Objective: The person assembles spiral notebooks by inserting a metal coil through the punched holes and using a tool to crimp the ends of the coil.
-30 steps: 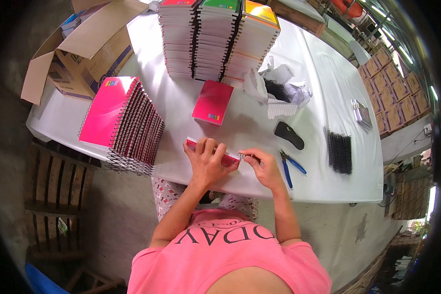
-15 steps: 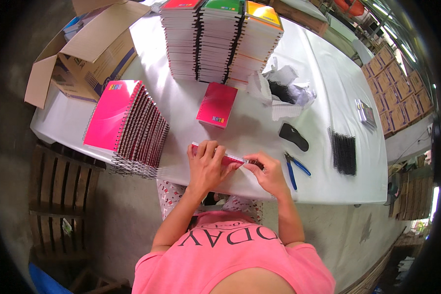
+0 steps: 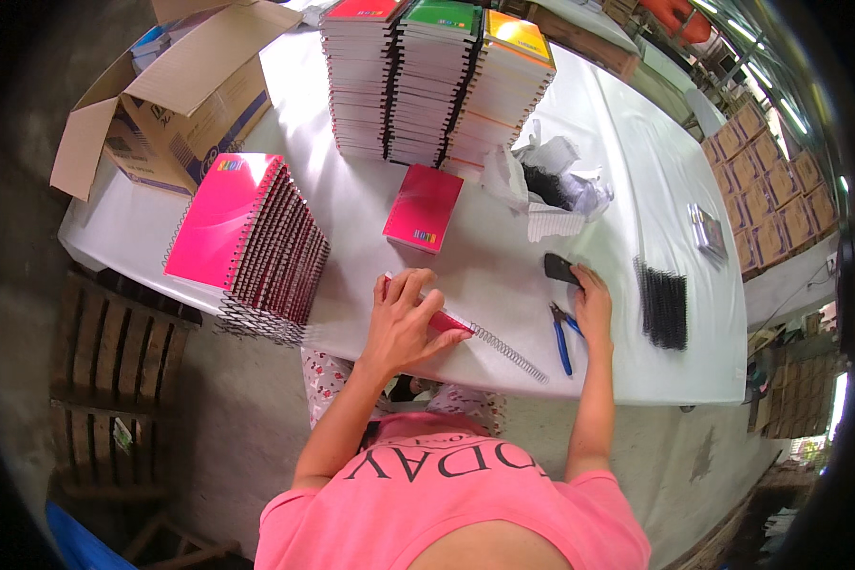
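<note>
On its edge at the front of the table, a pink-covered notebook point(image 3: 449, 320) is held down by my left hand point(image 3: 404, 318), the fingers wrapped over it. A metal-coloured spiral coil point(image 3: 510, 353) sticks out of its right end, trailing over the table. My right hand point(image 3: 593, 309) is at a flat black rounded piece point(image 3: 560, 268), its fingers closed over the near end and hiding that part. Beside this hand lie blue-handled pliers point(image 3: 562, 342), partly covered by it. Farther off, a small stack of pink notebooks point(image 3: 423, 207) lies flat.
Spiral-bound pink notebooks point(image 3: 223, 223) are piled at left, near an open cardboard box point(image 3: 190, 114). Tall notebook stacks point(image 3: 432, 85) stand at the back. Crumpled white wrapping point(image 3: 553, 223) holds black coils; more black coils point(image 3: 664, 306) lie right, near a small silvery case point(image 3: 707, 231).
My right hand has let go of the coil at the notebook's end and moved right to the black piece. The coil now lies stretched out to the right. My left hand keeps its hold.
</note>
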`<state>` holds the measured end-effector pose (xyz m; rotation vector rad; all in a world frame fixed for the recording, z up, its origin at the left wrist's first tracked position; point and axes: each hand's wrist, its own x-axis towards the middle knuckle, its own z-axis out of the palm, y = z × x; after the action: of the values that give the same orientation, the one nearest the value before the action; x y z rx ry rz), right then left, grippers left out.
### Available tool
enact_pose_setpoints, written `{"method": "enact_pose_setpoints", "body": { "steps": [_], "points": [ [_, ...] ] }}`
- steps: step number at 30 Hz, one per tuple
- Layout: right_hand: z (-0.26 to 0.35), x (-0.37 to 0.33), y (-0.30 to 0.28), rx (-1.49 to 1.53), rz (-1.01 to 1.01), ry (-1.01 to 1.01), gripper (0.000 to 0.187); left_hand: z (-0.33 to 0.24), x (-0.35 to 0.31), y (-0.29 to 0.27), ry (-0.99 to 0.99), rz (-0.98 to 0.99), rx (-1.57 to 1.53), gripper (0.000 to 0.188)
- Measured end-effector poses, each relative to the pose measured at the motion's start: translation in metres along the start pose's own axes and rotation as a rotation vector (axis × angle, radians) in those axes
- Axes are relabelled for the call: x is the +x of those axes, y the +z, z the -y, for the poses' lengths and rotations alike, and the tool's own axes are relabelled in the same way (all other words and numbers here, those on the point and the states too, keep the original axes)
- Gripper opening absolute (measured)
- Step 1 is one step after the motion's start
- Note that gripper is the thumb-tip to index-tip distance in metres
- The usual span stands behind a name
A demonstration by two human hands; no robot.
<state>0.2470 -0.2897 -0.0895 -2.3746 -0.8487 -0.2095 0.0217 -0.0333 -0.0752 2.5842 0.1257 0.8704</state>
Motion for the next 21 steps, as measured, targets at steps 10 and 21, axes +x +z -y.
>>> {"method": "enact_pose_setpoints", "body": {
  "steps": [10, 21],
  "points": [
    [0.11, -0.02, 0.047, 1.097, 0.638, -0.037, 0.029, 0.004, -0.004, 0.001, -0.004, 0.03, -0.009, 0.051],
    [0.114, 0.004, 0.03, 0.997, 0.659, -0.32, 0.039, 0.005, 0.002, 0.001, -0.033, 0.081, -0.062, 0.047]
  ]
}}
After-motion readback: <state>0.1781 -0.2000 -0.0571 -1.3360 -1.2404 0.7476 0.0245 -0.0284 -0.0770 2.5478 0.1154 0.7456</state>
